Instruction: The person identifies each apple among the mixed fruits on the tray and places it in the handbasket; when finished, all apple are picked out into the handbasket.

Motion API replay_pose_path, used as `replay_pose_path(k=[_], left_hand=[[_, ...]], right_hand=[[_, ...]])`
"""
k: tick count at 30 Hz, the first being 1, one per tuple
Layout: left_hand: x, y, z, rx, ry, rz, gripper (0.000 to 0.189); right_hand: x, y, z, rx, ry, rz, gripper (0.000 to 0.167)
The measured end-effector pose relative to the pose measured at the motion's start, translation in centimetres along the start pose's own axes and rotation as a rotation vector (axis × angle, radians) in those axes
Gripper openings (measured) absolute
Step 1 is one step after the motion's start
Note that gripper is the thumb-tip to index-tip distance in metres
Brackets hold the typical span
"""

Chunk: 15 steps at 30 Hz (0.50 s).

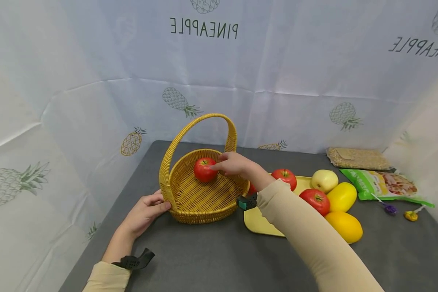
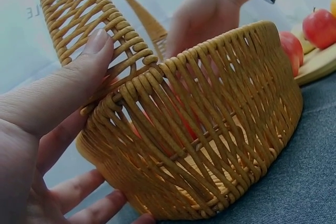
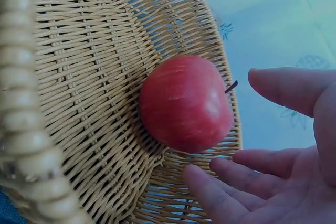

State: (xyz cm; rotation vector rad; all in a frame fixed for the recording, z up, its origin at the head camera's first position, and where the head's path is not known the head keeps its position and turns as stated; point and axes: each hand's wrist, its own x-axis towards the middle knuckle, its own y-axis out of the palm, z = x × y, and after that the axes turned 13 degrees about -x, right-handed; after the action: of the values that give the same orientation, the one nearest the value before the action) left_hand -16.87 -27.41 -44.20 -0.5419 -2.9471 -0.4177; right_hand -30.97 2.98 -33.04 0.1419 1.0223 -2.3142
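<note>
A yellow woven basket with a tall arched handle stands on the grey table. My left hand holds its left side; in the left wrist view the thumb lies on the handle base and the fingers touch the outer wall. Inside the basket, against the far wall, rests a red apple. Over the basket's right rim reaches my right hand, close to that apple. The right wrist view shows its thumb and fingers spread around the stem side, with nothing between them.
A yellow tray right of the basket bears red apples, a pale round fruit and yellow fruits. Beyond lie a green packet, a beige packet and two lollipops. A pineapple-print curtain hangs behind.
</note>
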Motion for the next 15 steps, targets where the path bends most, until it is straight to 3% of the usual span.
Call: replay_pose_path(k=[15], left_hand=[[0.0, 0.1, 0.2, 0.001, 0.0, 0.004, 0.028]], right_hand=[[-2.8, -0.4, -2.2, 0.12, -0.093, 0.002, 0.075]])
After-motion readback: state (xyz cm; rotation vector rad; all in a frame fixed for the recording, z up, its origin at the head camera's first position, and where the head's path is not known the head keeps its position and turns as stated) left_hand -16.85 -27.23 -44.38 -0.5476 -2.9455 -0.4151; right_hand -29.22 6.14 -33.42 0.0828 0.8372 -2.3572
